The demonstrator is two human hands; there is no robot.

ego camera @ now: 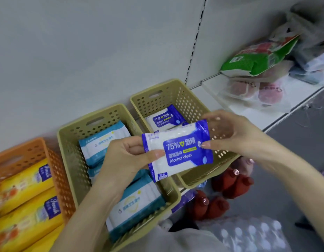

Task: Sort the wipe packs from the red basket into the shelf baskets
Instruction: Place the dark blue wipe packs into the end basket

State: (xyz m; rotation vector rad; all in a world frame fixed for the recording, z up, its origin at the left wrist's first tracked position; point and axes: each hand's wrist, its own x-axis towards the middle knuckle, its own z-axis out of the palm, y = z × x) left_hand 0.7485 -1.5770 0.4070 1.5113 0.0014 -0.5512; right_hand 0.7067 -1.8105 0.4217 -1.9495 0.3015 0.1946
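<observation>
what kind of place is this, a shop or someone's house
Probably a shop or stockroom: white shelving with a slotted upright, baskets each stocked with one wipe type, like the right beige basket matching the held alcohol wipes pack, and bagged goods on the next shelf.

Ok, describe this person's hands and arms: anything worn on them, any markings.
Both the left hand and the right hand are bare: no gloves, and no rings or watch that I can see. The left forearm and right forearm are uncovered as far as the frame shows, with no sleeve in view. The nails look pale, though blur hides detail.
</observation>
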